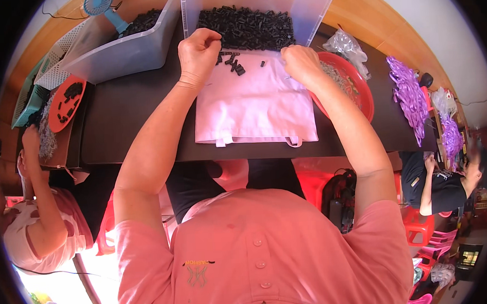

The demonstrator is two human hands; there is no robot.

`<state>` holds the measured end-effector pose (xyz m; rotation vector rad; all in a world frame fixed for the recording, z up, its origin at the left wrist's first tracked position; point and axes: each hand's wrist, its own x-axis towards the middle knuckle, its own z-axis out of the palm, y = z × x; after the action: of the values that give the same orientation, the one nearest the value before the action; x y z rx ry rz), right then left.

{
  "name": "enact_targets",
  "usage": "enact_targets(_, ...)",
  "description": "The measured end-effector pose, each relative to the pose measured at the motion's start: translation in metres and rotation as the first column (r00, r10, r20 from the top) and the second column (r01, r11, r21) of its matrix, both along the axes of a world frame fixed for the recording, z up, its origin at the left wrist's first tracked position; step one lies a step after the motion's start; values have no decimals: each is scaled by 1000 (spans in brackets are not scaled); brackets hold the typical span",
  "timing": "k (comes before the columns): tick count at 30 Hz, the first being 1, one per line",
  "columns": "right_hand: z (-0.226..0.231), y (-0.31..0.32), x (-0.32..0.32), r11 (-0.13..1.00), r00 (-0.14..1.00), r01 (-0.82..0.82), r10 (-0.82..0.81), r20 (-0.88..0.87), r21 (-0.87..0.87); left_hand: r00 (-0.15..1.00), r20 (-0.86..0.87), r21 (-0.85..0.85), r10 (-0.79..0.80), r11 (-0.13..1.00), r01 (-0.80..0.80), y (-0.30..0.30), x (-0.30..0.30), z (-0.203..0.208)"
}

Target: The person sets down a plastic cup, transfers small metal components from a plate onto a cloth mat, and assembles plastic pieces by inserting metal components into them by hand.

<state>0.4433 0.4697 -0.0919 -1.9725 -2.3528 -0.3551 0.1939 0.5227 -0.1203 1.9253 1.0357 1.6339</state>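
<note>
A pale pink cloth tote bag (255, 105) lies flat in front of me, its short handles toward me. Several small black plastic pieces (234, 64) are scattered on its far part. Beyond it a clear plastic bin (190, 13) holds a heap of similar black pieces (246, 27). My left hand (198, 52) is closed with fingertips pinched at the bin's near left side, beside the bag's far edge. My right hand (304, 63) is also closed, over the bag's far right corner. Whatever either hand grips is hidden by the fingers.
A red bowl (367, 106) of small grey pieces sits partly under my right forearm. A second clear bin (114, 60) with a blue fan (98, 3), a red tray (62, 111) and purple ribbons (410, 101) flank me. People sit at left (51, 225) and right (440, 181).
</note>
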Motion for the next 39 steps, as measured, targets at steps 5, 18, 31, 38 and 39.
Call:
enact_targets(5, -1, -4, 4, 992, 970, -73, 94, -223, 101, 984, 45, -115, -172, 978, 177, -8, 7, 2)
enact_targets(18, 4, -34, -55, 972, 54, -105, 217, -975, 210, 522, 756, -455, -396, 257, 853, -38, 20, 22)
enact_targets(31, 17, -34, -34, 923, 528, -235, 384, -758, 305, 549, 764, -497, -340, 232, 836, -36, 19, 16)
enact_targets(38, 18, -46, 3, 984, 988, -114, 127, -92, 138, 632, 691, -559, -351, 296, 775, -38, 21, 20)
enact_targets(39, 16, -45, 1, 990, 993, -113, 116, -37, 81, 633, 683, -558, -364, 298, 774, -38, 20, 19)
